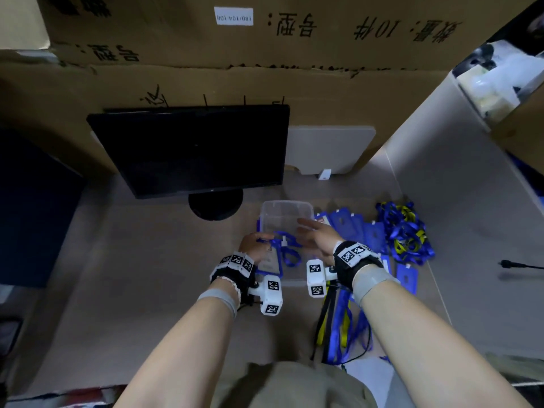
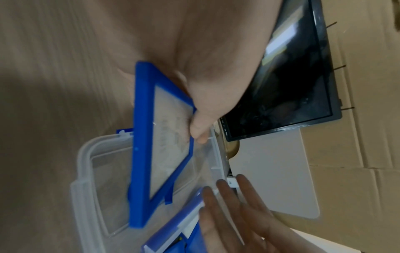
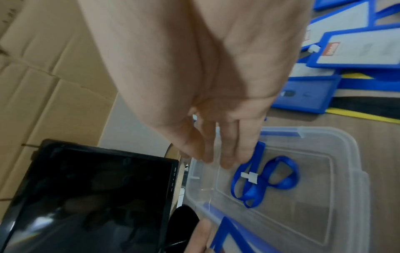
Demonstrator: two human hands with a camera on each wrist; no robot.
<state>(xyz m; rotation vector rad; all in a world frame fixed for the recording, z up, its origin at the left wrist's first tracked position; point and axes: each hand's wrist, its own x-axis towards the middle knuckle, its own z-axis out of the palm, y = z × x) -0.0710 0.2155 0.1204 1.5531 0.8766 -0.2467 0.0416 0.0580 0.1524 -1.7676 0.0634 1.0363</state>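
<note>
A clear plastic box [image 1: 287, 204] [image 2: 84, 154] [image 3: 350, 154] stands on the desk in front of the monitor. My left hand [image 1: 253, 245] [image 2: 201, 106] pinches a blue-framed badge holder [image 1: 269, 257] [image 2: 142, 137] and holds it tilted over the box's left side. A blue lanyard [image 1: 290, 254] [image 3: 281, 176] with a white clip [image 3: 249, 176] lies coiled inside the box. My right hand [image 1: 316, 235] [image 3: 218, 150] hovers over the box's far right part with its fingers straight. Its fingertips are right at one strap of the lanyard. Whether they touch it I cannot tell.
A dark monitor [image 1: 188, 148] stands behind the box. Several blue badge holders [image 1: 353, 228] and a tangle of blue and yellow lanyards [image 1: 406, 234] lie to the right. More lanyards [image 1: 338, 319] hang near the desk's front edge. Cardboard walls [image 1: 265, 54] enclose the back.
</note>
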